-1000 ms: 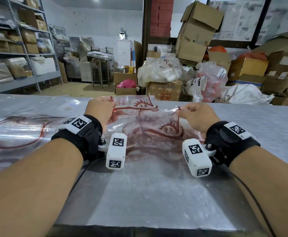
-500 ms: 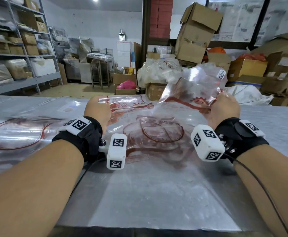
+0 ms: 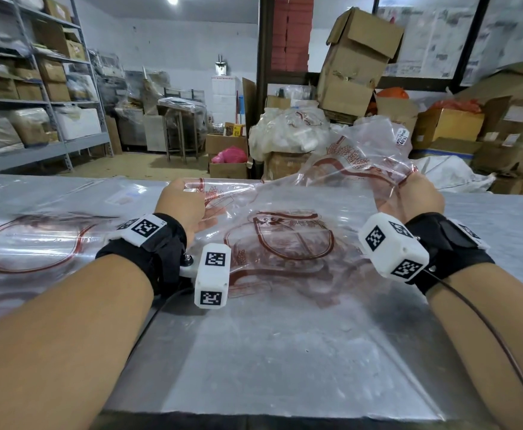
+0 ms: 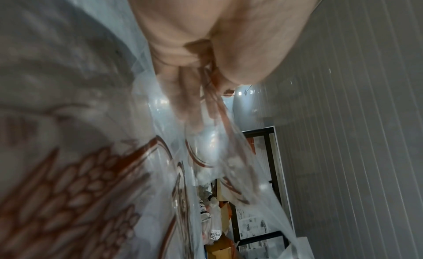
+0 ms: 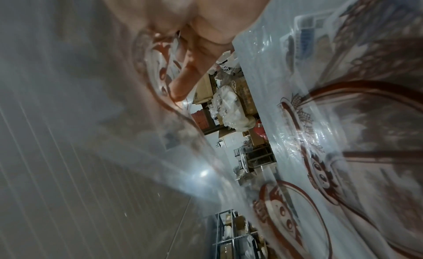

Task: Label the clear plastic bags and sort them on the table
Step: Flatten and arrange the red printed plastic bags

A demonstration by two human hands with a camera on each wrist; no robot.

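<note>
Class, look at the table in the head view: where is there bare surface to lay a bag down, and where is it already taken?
Bare metal runs along the table's near edge, between the two forearms, and on the far right beyond the right hand. The middle is crowded by the stack of printed clear bags under the lifted bag; the left side, beyond the left hand, holds a flat bag.

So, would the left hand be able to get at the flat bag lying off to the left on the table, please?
Probably yes: the flat bag lies uncovered on the table beside the left hand, with nothing between them. But that hand grips the lifted bag and would have to let go first.
</note>
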